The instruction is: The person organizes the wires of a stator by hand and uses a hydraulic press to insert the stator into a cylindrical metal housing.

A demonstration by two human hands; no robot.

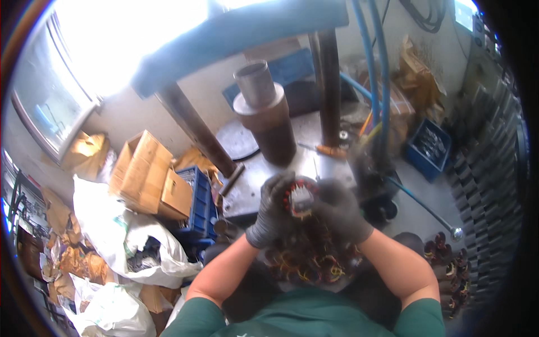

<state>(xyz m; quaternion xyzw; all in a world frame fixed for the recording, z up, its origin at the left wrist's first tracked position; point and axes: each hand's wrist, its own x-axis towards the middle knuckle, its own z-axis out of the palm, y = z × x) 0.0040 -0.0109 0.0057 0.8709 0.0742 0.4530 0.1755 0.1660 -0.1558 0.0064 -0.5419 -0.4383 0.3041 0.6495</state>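
- The blue-beamed press (pixel 241 48) stands in front of you, its dark columns rising beside a steel plate (pixel 247 194).
- A white sack (pixel 98 216) sags open at your left, with dark material in its mouth.
- A cardboard box (pixel 140 174) sits just beyond it, tilted, beside a blue crate (pixel 199 205).
- A stepped metal cylinder (pixel 272 132) stands upright on the plate, beyond your hands.
- A heap of dark reddish rings with yellow strands (pixel 334 271) lies below your hands, between your legs.
- Your left hand (pixel 273 208), in a dark grey glove, curls around the left side of a round part, its fingers bent in a narrow grip.
- Your right hand (pixel 342 210), gloved alike, comes up at the part's right edge (it is blurred, so I cannot tell how far its fingers close, or whether they press on the part).
- That round part (pixel 301 197) is held up between your two hands, above the heap and near the plate's front edge; its pale ridged middle faces up, with red showing around its rim.
- An orange-handled tool (pixel 331 151) lies beyond, near the right column.
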